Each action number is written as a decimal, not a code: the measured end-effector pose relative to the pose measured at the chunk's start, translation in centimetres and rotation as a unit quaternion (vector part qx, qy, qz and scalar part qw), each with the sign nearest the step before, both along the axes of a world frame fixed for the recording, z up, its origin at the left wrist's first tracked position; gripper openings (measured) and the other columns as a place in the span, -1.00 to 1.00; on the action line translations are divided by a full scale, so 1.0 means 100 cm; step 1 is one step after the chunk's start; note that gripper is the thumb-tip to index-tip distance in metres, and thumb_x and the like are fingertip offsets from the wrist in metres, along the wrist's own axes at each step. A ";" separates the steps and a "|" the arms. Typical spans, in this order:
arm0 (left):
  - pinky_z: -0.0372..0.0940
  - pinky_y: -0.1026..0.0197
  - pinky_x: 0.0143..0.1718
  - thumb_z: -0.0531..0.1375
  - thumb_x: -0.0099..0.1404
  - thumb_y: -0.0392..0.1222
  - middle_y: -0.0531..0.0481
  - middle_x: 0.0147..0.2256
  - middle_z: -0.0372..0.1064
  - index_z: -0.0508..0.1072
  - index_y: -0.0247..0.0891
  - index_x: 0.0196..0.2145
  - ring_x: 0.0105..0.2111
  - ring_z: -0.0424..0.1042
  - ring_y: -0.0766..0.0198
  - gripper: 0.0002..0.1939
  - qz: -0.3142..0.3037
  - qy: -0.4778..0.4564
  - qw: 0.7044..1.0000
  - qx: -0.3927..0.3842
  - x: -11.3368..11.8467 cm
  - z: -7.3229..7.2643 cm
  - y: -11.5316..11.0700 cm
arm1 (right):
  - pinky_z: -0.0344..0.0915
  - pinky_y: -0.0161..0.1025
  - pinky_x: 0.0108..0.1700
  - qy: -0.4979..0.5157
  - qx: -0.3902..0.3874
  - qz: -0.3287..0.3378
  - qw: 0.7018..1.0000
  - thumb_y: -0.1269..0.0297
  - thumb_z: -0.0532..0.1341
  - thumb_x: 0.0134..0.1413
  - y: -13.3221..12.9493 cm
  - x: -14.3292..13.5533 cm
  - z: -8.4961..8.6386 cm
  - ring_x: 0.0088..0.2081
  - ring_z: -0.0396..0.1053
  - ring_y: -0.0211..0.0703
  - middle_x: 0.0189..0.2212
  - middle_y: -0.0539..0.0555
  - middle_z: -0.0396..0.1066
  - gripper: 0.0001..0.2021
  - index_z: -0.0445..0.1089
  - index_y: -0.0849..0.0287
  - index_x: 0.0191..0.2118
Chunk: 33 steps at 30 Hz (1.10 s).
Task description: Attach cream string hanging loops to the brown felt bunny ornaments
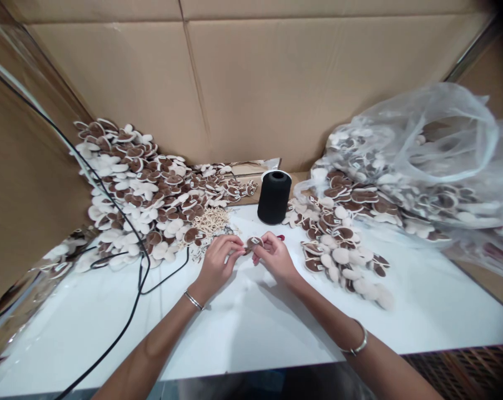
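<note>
Between my two hands, above the middle of the white table (pixel 243 311), is a small brown plush piece (pixel 254 242) with a pale tag on it. My left hand (pixel 222 258) pinches its left side between thumb and fingers. My right hand (pixel 275 256) grips its right side, fingers bent round the edge. A black thread cone (pixel 274 197) stands upright just behind my hands. Small pale sticks (pixel 212 221) lie in a heap behind my left hand. Part of a dark red object (pixel 280 237) shows beside my right hand.
Brown and white plush pieces (pixel 140 189) are piled high at the left. More plush pieces (pixel 338 250) lie at the right, beside a clear plastic bag (pixel 443 144) with others inside. A black cable (pixel 130 316) crosses the left side. Cardboard walls (pixel 251 83) enclose the table.
</note>
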<state>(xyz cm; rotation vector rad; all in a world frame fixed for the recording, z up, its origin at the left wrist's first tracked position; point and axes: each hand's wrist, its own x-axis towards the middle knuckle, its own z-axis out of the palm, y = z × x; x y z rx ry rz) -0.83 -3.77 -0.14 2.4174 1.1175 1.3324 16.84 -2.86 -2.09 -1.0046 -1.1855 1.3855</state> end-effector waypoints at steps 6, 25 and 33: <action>0.26 0.06 -0.09 0.11 0.36 -0.32 -0.09 -0.21 0.38 0.39 -0.22 -0.28 -0.14 0.37 0.17 -0.93 -0.010 0.006 0.999 -0.032 0.001 0.002 -0.002 | 0.21 -0.36 -0.58 -0.031 -0.030 -0.001 0.999 0.19 0.29 -0.06 0.000 0.001 0.002 -0.66 0.29 -0.28 -0.68 -0.11 0.33 -0.72 0.13 0.12 -0.48; 0.23 0.07 -0.12 0.14 0.35 -0.28 -0.04 -0.30 0.41 0.42 -0.21 -0.29 -0.22 0.35 0.18 -0.93 0.009 -0.026 0.998 -0.049 0.000 -0.001 0.002 | 0.25 -0.35 -0.58 -0.017 -0.028 0.091 0.995 0.17 0.24 0.01 -0.003 -0.001 0.002 -0.63 0.30 -0.29 -0.59 -0.10 0.32 -0.77 0.17 0.13 -0.43; 0.23 0.06 -0.05 0.13 0.36 -0.20 -0.08 -0.20 0.40 0.42 -0.19 -0.20 -0.11 0.34 0.14 -0.90 0.017 -0.057 0.990 -0.130 0.001 0.002 0.000 | 0.22 -0.38 -0.60 -0.038 -0.030 0.086 0.995 0.12 0.21 0.07 -0.002 -0.001 -0.002 -0.63 0.26 -0.33 -0.59 -0.10 0.27 -0.77 0.20 0.14 -0.39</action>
